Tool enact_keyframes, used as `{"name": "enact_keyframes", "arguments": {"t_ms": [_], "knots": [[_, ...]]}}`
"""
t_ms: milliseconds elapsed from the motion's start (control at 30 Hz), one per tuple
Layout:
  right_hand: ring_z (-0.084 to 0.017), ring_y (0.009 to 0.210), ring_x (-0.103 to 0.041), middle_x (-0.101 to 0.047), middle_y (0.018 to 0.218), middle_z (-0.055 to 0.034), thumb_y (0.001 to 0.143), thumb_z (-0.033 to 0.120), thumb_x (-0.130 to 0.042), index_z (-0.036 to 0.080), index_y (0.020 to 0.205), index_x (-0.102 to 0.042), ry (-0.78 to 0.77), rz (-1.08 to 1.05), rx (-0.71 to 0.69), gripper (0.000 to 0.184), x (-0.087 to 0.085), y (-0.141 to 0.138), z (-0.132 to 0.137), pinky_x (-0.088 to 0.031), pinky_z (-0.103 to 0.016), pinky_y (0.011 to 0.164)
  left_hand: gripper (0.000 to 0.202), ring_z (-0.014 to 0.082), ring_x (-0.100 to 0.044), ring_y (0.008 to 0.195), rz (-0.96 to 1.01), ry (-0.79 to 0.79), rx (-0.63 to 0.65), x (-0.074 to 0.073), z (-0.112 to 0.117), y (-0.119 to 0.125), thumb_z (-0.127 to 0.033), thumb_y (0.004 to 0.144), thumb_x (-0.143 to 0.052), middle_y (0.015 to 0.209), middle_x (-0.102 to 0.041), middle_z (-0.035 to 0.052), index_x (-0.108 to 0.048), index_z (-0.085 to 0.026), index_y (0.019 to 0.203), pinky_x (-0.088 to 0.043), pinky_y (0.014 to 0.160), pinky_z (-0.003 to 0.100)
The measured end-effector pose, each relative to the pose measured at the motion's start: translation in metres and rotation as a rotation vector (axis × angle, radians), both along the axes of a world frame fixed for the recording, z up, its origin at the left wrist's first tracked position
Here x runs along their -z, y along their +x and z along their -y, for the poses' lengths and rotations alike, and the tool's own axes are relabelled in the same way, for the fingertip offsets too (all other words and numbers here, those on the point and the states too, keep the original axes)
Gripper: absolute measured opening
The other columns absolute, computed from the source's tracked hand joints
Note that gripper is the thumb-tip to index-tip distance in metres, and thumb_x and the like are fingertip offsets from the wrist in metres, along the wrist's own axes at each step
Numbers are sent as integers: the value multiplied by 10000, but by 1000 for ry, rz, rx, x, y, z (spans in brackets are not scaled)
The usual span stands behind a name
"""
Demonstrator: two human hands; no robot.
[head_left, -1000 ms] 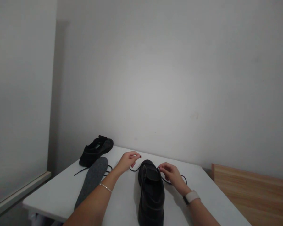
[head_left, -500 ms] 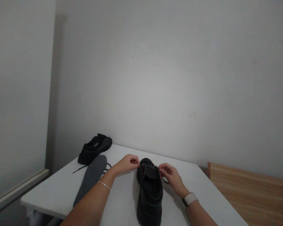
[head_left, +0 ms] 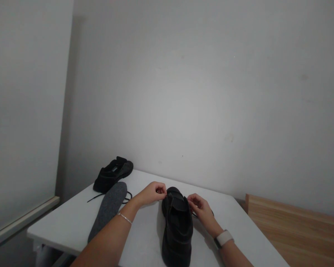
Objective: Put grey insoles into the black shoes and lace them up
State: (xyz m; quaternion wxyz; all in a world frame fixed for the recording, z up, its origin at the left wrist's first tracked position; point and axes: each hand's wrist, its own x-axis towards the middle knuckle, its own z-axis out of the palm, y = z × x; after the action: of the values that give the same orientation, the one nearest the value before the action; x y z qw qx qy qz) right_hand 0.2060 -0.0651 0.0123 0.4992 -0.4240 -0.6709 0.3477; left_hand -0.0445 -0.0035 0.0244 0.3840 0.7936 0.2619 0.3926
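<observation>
Your left hand (head_left: 153, 193): fingertips pressed together at the left side of the near shoe (head_left: 177, 241); anything between them is hidden. Your right hand (head_left: 200, 208): fingertips closed at its right side, a lace (head_left: 195, 214) showing beneath; cannot tell whether they pinch it. Shoe stands on the table (head_left: 239, 226) between your hands, heel toward you. Risks, judged: uneven pull could twist the unheld shoe; slack fingertips could lose the lace.

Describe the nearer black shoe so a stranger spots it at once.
On the white table, look between the left hand and right hand. There stands the black shoe, heel towards you; unlike the other shoe, behind the grey insole, hands flank it.
</observation>
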Motion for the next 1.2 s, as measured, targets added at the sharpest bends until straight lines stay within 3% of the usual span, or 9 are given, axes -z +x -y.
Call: {"name": "enact_keyframes", "arguments": {"t_ms": [567,1200], "knots": [[-146,597,-510,-574,701,-6,754,529,-618,190,775,-583,9,62,78,341,-11,-11,10,-400,-247,498,56,86,-410,567,4,75,-30,-7,10,2,-120,645,-528,571,-482,-55,-581,-138,640,-304,546,197],[-162,627,-526,-583,724,-22,790,533,-576,196,798,-573,55,117,83,337,-9,-11,9,-414,-254,510,98,114,-494,628,-36,146,-99,-10,16,4,-131,702,-538,629,-566,-20,-634,-137,681,-360,588,202]]}}
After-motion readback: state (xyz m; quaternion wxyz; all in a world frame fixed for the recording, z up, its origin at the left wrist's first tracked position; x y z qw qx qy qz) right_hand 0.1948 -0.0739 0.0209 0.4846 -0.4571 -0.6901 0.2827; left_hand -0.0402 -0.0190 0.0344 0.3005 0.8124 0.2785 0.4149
